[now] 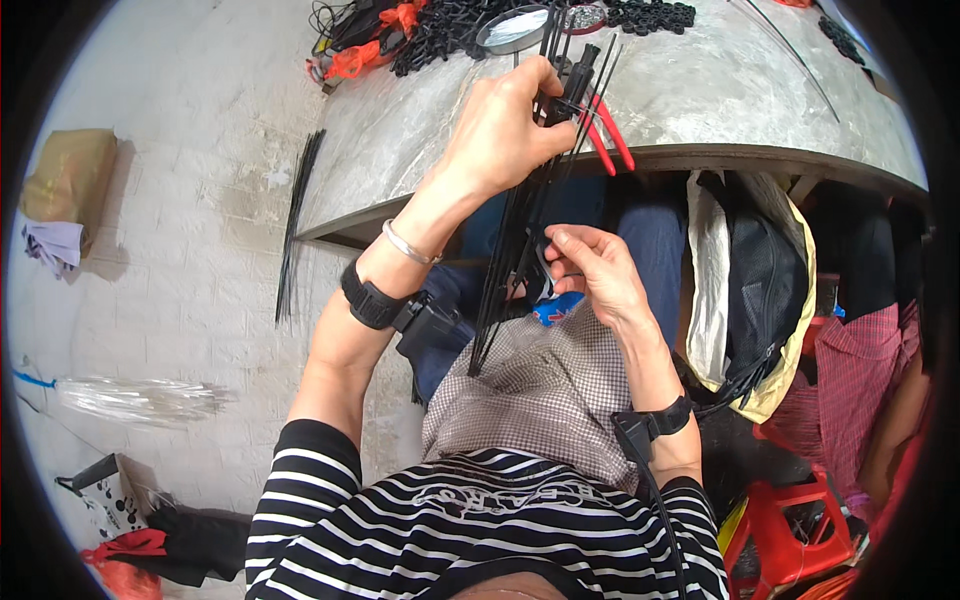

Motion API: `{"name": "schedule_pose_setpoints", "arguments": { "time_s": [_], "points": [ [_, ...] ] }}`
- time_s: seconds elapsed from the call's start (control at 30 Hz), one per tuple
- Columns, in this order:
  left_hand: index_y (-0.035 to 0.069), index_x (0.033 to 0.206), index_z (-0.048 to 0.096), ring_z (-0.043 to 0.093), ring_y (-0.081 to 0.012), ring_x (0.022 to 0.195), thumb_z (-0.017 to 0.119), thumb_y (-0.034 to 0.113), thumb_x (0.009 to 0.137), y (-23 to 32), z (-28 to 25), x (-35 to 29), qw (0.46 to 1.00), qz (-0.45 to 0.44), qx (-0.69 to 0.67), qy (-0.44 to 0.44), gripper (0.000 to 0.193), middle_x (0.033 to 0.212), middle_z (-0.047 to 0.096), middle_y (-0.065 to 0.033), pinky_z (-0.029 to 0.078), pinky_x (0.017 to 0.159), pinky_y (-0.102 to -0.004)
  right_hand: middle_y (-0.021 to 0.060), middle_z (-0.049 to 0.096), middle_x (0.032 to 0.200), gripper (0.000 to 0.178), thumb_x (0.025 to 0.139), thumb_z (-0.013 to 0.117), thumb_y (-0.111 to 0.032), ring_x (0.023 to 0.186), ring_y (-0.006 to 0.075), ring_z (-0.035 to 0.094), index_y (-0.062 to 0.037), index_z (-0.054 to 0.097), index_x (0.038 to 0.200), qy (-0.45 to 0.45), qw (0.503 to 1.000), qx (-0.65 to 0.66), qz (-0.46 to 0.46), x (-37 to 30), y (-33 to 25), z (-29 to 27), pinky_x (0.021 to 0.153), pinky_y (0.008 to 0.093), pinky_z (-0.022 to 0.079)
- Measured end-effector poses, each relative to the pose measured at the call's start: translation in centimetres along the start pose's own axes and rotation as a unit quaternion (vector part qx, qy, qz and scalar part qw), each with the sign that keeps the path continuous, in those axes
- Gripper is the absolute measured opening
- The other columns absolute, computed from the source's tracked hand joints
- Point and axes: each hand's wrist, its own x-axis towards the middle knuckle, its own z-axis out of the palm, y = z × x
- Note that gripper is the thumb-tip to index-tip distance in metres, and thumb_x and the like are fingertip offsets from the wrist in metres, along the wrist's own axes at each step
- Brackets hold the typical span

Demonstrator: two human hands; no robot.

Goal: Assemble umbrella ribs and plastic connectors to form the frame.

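My left hand point(510, 120) is at the table's near edge, its fingers closed round a bundle of long thin black rods point(508, 275). The bundle slants from above the tabletop down to my lap, where its lower ends rest against a checked cloth point(535, 385). Beside my left fingertips a thicker black tube-like piece point(579, 75) sticks up; whether it is held too is hard to tell. Lower down, my right hand point(603, 275) has thumb and fingers pinched together beside the bundle's middle. What they pinch is too small to make out. Red-handled pliers point(612, 140) lie just right of my left hand.
On the grey table point(720, 95) are a heap of black parts point(440, 35), a round metal dish point(513, 30) and black rings point(650, 15). More black rods point(296, 230) lean at its left end. A yellow-edged bag point(765, 280), a red stool point(795, 530) and another person are at right.
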Motion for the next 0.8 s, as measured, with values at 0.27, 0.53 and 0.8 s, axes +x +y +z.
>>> {"name": "schedule_pose_setpoints", "arguments": {
  "time_s": [0.27,0.53,0.8],
  "points": [
    [-0.002,0.091,0.058,0.061,-0.0109,0.064,0.074,0.014,0.071,0.7,-0.4,-0.3,0.999,0.014,-0.028,0.01,0.031,0.076,0.065,-0.0099,0.049,0.059,-0.0269,0.0028,0.06,0.083,0.027,0.091,0.063,-0.016,0.063,0.0079,0.056,0.0003,0.06,0.112,0.02,0.98,0.193,-0.049,0.4,-0.2,0.7,0.054,0.0233,0.052],
    [-0.001,0.092,0.056,0.053,-0.0024,0.067,0.075,0.008,0.072,2.2,-2.7,-1.4,0.996,0.026,-0.081,0.03,0.029,0.073,0.057,0.0008,0.045,0.057,-0.0199,0.007,0.063,0.089,0.021,0.093,0.06,-0.014,0.069,0.0105,0.06,0.0011,0.062,0.107,0.013,0.957,0.203,-0.208,0.0,-4.0,2.8,0.057,0.025,0.056],
    [-0.001,0.103,0.05,0.062,-0.0073,0.078,0.072,-0.004,0.078,7.8,-11.6,-3.9,0.941,0.166,-0.241,0.169,0.033,0.087,0.063,-0.004,0.054,0.066,-0.0207,0.0129,0.068,0.087,0.019,0.089,0.063,-0.004,0.067,0.0147,0.065,0.004,0.062,0.105,-0.062,0.895,0.065,-0.437,-4.2,-12.7,11.8,0.061,0.0282,0.058]
  ]
}}
